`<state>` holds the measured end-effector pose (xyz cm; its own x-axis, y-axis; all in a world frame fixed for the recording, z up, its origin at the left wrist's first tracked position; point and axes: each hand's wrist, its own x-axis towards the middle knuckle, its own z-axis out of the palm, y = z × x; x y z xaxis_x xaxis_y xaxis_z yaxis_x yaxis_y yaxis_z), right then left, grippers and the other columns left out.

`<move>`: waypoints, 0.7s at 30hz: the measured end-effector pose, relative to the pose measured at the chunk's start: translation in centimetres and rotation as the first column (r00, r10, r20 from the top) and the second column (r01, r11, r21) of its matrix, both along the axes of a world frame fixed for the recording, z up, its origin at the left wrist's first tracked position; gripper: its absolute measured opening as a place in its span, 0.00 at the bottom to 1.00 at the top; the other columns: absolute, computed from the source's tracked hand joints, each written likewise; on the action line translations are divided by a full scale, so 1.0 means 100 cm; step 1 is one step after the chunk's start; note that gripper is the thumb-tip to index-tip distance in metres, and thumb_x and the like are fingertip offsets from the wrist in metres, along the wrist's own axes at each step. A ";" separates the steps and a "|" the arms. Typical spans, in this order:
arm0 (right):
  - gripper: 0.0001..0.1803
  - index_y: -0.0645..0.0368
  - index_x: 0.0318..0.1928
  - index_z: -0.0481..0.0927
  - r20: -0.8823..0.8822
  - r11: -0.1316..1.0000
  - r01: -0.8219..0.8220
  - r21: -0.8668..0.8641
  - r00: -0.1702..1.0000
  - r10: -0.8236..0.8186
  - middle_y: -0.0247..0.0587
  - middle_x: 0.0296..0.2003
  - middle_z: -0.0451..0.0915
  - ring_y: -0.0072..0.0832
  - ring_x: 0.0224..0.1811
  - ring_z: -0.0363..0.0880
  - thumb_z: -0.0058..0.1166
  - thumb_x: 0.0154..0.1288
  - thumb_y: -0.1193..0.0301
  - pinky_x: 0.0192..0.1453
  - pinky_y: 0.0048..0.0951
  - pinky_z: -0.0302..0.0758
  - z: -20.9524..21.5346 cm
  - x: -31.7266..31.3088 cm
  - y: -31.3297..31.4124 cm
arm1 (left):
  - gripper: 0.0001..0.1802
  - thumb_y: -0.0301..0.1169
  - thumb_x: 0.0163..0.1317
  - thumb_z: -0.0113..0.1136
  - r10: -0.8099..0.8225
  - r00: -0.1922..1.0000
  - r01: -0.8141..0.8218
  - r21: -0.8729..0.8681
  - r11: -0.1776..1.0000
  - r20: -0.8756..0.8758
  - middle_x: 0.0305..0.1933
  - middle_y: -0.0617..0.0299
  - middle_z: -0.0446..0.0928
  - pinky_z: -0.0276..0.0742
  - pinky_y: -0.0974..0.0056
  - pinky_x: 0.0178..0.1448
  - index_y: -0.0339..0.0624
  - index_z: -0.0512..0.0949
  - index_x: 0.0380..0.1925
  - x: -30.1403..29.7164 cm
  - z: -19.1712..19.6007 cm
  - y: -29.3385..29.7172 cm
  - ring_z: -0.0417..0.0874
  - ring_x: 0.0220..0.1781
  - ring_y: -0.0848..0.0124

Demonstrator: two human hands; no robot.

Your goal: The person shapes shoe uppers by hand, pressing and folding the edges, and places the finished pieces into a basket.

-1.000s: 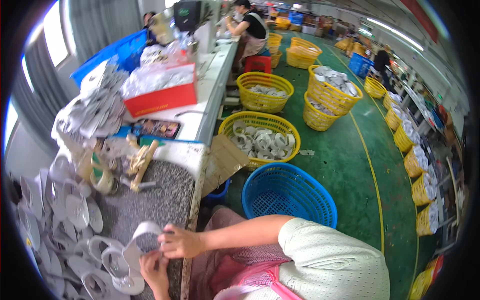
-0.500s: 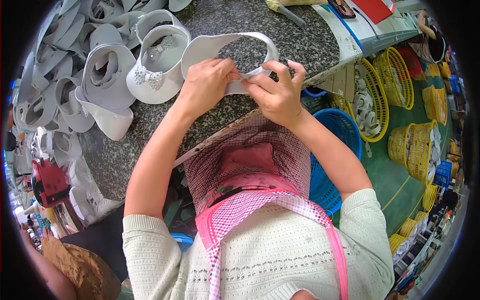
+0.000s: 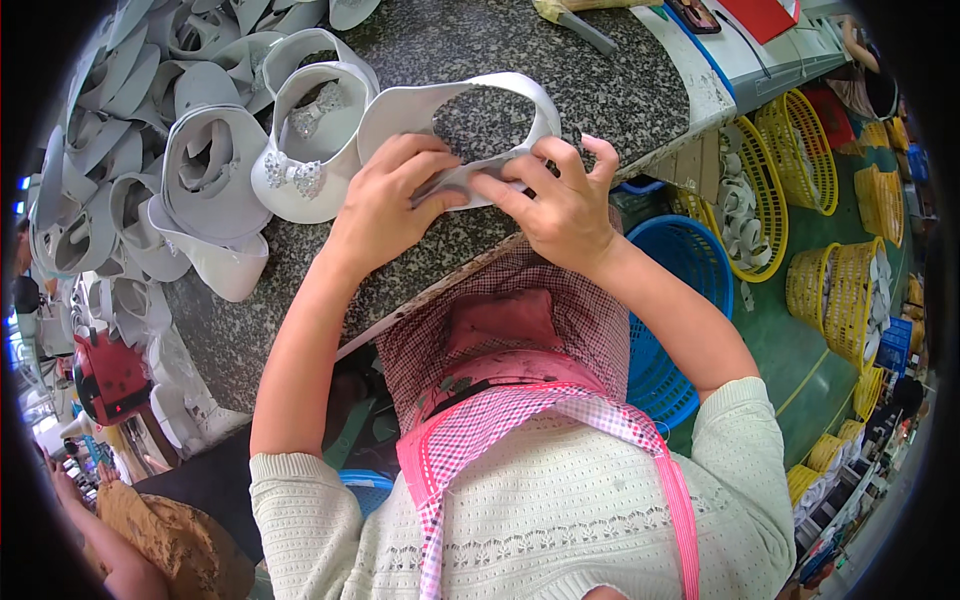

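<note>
In front of me a white shoe upper [image 3: 398,112] forms an open loop standing on the speckled stone tabletop [image 3: 600,90]. My left hand [image 3: 388,205] grips its near band, thumb below and fingers over the top. Close beside it, my right hand [image 3: 562,205] pinches the same band between thumb and index finger, the other fingers raised and curled. Just left of the loop sits a white upper with a sparkling bow [image 3: 293,175]. Further left lies a grey-white upper [image 3: 215,170]. My fingers partly hide the near band.
A heap of pale uppers [image 3: 110,160] covers the far left of the table. A brush [image 3: 590,32] lies at the back edge. Below on the right stand a blue basket [image 3: 690,320] and a yellow basket [image 3: 755,200] with white pieces. Another person [image 3: 165,540] is at lower left.
My left hand has shifted slightly left and lower, its fingers more spread over the band. My right hand still pinches the band. The view has shifted a little.
</note>
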<state>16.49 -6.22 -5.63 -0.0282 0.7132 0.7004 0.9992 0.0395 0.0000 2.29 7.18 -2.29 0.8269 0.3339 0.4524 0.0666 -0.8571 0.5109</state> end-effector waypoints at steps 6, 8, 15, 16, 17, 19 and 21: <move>0.09 0.43 0.31 0.81 -0.030 0.999 -0.030 0.018 0.999 0.031 0.20 0.32 0.73 0.25 0.47 0.66 0.50 0.48 0.67 0.54 0.48 0.49 0.001 -0.003 0.005 | 0.06 0.23 0.48 0.58 -0.046 0.999 0.047 0.088 0.995 -0.017 0.33 0.59 0.76 0.71 0.62 0.38 0.38 0.76 0.29 0.004 -0.006 0.011 0.76 0.36 0.60; 0.09 0.44 0.31 0.81 -0.008 0.999 -0.040 0.011 0.999 0.040 0.19 0.32 0.74 0.25 0.48 0.66 0.49 0.48 0.67 0.55 0.49 0.48 0.002 -0.001 0.008 | 0.06 0.22 0.48 0.57 0.011 0.999 -0.008 0.073 0.997 -0.053 0.33 0.59 0.76 0.71 0.62 0.37 0.37 0.76 0.29 0.006 -0.004 0.010 0.76 0.35 0.60; 0.11 0.41 0.33 0.82 0.009 0.999 -0.008 -0.038 1.000 0.008 0.15 0.33 0.75 0.26 0.50 0.65 0.53 0.47 0.68 0.58 0.47 0.46 0.004 0.000 0.003 | 0.07 0.22 0.48 0.57 0.030 0.973 -0.075 -0.192 0.978 -0.229 0.34 0.57 0.76 0.72 0.62 0.37 0.37 0.76 0.31 0.008 0.010 0.014 0.76 0.35 0.59; 0.10 0.43 0.32 0.81 0.006 1.000 -0.017 -0.017 1.000 0.017 0.17 0.33 0.74 0.25 0.51 0.65 0.51 0.48 0.68 0.57 0.48 0.47 0.001 0.001 0.003 | 0.07 0.22 0.48 0.57 0.031 0.973 -0.075 -0.189 0.979 -0.228 0.34 0.57 0.76 0.72 0.62 0.37 0.37 0.76 0.31 0.006 0.010 0.012 0.76 0.35 0.59; 0.09 0.45 0.32 0.81 0.003 1.000 -0.025 0.004 1.000 0.025 0.19 0.32 0.74 0.25 0.51 0.66 0.49 0.49 0.67 0.56 0.49 0.48 0.000 0.002 0.003 | 0.09 0.22 0.47 0.58 0.011 0.992 -0.027 -0.126 0.992 -0.127 0.34 0.57 0.76 0.72 0.62 0.38 0.37 0.77 0.32 0.005 0.007 0.007 0.76 0.36 0.59; 0.09 0.45 0.33 0.80 0.000 0.999 -0.039 0.025 0.999 0.039 0.20 0.32 0.74 0.25 0.50 0.67 0.49 0.50 0.68 0.56 0.48 0.48 0.002 0.003 0.003 | 0.11 0.22 0.45 0.60 -0.021 0.999 0.020 -0.058 0.998 -0.024 0.35 0.57 0.76 0.73 0.62 0.38 0.37 0.77 0.33 0.005 0.004 0.000 0.76 0.37 0.59; 0.09 0.45 0.34 0.80 -0.001 0.998 -0.050 0.043 0.999 0.050 0.20 0.33 0.74 0.24 0.49 0.68 0.49 0.50 0.68 0.56 0.46 0.48 0.004 0.004 0.003 | 0.11 0.23 0.45 0.60 -0.033 0.999 0.033 0.098 0.995 -0.011 0.34 0.59 0.76 0.72 0.62 0.41 0.38 0.78 0.32 0.005 0.000 -0.003 0.76 0.40 0.61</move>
<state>16.90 -5.91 -5.22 -0.0620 0.6800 0.7305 0.9960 0.0897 0.0010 2.82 6.83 -2.30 0.8411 0.2606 0.4740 0.0418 -0.9050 0.4234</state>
